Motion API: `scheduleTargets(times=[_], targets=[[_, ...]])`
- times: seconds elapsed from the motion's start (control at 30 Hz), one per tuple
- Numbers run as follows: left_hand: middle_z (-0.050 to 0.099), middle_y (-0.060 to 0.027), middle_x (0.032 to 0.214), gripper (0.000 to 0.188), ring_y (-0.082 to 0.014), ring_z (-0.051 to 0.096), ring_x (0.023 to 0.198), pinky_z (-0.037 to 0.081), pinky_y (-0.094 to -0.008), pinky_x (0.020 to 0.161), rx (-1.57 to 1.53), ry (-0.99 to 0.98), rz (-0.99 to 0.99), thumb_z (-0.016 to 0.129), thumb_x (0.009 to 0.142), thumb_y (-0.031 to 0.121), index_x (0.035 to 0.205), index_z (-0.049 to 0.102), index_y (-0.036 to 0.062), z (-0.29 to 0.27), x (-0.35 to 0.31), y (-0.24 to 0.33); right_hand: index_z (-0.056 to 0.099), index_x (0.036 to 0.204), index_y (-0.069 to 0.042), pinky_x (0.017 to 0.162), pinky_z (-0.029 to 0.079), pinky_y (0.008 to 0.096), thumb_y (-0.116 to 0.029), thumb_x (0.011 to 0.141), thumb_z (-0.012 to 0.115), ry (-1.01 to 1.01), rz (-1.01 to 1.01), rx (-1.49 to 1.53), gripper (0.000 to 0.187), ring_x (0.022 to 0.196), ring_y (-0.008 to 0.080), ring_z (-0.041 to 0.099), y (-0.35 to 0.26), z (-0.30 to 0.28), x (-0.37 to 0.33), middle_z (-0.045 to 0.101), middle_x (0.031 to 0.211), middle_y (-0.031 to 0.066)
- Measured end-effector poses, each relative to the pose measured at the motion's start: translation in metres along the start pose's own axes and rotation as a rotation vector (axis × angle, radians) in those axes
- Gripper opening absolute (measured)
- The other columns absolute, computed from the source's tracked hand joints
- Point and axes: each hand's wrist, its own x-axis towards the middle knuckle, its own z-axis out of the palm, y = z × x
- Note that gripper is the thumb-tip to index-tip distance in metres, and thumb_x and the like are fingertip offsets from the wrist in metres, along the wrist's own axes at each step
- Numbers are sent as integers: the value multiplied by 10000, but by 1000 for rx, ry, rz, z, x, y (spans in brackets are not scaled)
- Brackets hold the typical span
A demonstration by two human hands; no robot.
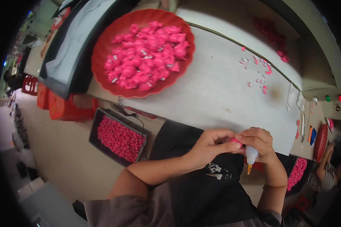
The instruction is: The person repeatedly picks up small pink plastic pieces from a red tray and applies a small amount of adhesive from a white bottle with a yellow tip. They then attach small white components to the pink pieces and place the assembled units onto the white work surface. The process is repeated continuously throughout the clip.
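Note:
Close to my body, at the near edge of the white table, both hands meet around a small pink plastic piece [235, 142]. My left hand [211, 145] pinches the piece between thumb and fingers. My right hand [260, 139] is closed around a whitish squeeze bottle [251, 152], whose amber nozzle points down and away from the piece. The right fingertips also touch the pink piece. Much of the piece is hidden by the fingers. A scalloped red tray [96, 72] heaped with similar pink pieces [147, 53] stands at the far left of the table.
Small white and pink bits [262, 73] lie scattered on the table's right side, with a shaded pink pile [271, 32] behind. A dark bin of pink pieces [121, 138] sits low at left, beside red stools [70, 108]. Another person in stripes [324, 179] is at right.

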Motion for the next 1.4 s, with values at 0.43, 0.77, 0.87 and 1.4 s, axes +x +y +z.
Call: scheduleTargets(times=[0.43, 0.77, 0.87, 1.4], targets=[[324, -108, 1287, 195, -174, 515, 1014, 473, -312, 879, 238, 59, 244, 577, 815, 24, 990, 586, -62, -33, -34, 52, 633, 891, -14, 476, 475, 269, -125, 618, 731, -91, -121, 41, 310, 584, 187, 594, -9, 31, 70, 585, 796, 90], [407, -134, 1225, 187, -217, 527, 1003, 445, -308, 837, 477, 265, 496, 613, 764, 6, 939, 605, -58, -33, -57, 87, 579, 1101, -97, 578, 500, 299, -63, 636, 689, -22, -146, 197, 479, 761, 198, 584, -11, 55, 98, 531, 1003, 96], [457, -135, 1175, 216, -234, 507, 1017, 417, -335, 846, 1117, 520, 832, 646, 730, 23, 936, 610, -34, -45, -57, 130, 578, 1145, -113, 577, 481, 265, -95, 702, 696, 99, -48, 193, 460, 709, 163, 571, -15, 58, 103, 504, 1085, 111], [556, -98, 894, 140, -263, 553, 837, 451, -356, 713, 1775, 3, 1107, 666, 731, 129, 833, 595, 63, 66, 272, 53, 610, 993, -30, 608, 381, 220, 10, 670, 692, 822, 586, 127, 336, 631, 94, 442, -3, -36, -99, 530, 943, 83]])
